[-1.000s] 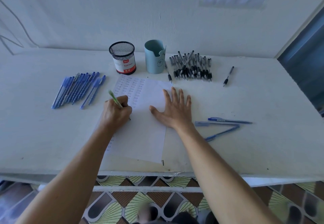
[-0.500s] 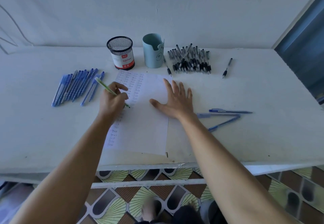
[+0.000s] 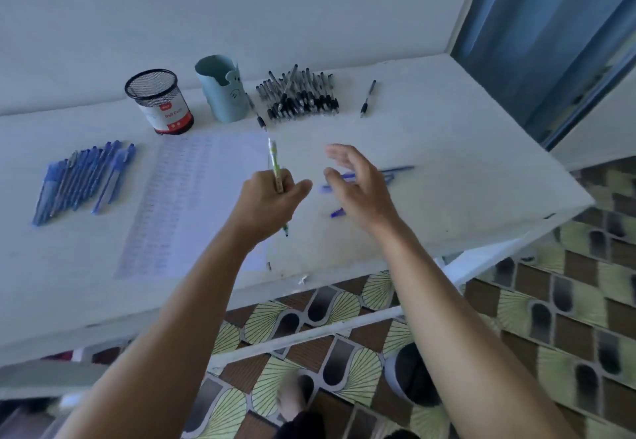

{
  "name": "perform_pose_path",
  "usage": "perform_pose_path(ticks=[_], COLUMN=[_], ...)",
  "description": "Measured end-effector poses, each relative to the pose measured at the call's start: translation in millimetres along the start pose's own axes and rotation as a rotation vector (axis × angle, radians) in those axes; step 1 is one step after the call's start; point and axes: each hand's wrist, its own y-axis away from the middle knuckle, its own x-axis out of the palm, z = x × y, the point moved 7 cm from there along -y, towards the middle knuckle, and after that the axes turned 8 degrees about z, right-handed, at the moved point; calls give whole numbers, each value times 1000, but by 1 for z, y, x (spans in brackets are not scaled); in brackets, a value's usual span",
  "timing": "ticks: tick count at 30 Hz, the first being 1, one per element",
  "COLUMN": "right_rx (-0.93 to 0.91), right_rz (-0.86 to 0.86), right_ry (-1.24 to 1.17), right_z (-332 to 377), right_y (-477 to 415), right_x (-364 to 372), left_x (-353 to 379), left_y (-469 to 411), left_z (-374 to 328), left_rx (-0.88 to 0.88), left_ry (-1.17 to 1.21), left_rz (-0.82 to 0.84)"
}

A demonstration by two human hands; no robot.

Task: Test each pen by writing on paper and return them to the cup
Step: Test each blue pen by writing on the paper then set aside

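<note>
My left hand (image 3: 266, 199) grips a green pen (image 3: 275, 167), held upright above the right edge of the written-on paper (image 3: 192, 197). My right hand (image 3: 358, 185) hovers open above the table, fingers spread, just right of the pen. A black mesh cup (image 3: 158, 99) and a pale blue cup (image 3: 222, 93) stand at the back of the table. A row of blue pens (image 3: 81, 180) lies to the left of the paper. A heap of black pens (image 3: 299, 96) lies right of the blue cup.
The white table (image 3: 447, 170) ends at a blue door frame (image 3: 550, 43) on the right. Three blue pens (image 3: 392, 173) lie partly hidden under my right hand. A single black pen (image 3: 367, 98) lies apart at the back right. Patterned floor tiles show below.
My left hand has lifted the green pen off the paper and moved right. My right hand has risen off the paper. The view has tilted and swung left.
</note>
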Motion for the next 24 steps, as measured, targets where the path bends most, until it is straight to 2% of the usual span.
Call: perform_pose_path(ticks=[7,13,18,24], right_rx=[-4,127,233,394], right_rz=[-257,-333,-352,-311], right_ry=[48,72,144,119], right_z=[-63,-145,-226,-326], right_y=[146,262,324,359], right_x=[-125,-200,-223,-210], left_x=[159,315,422,517], left_y=[54,108,128,124], left_z=[-55,-62,-27,56], left_rx=[2,-56,-151,-207], left_ry=[-146,-222,-340,-501], left_rz=[208,396,522,670])
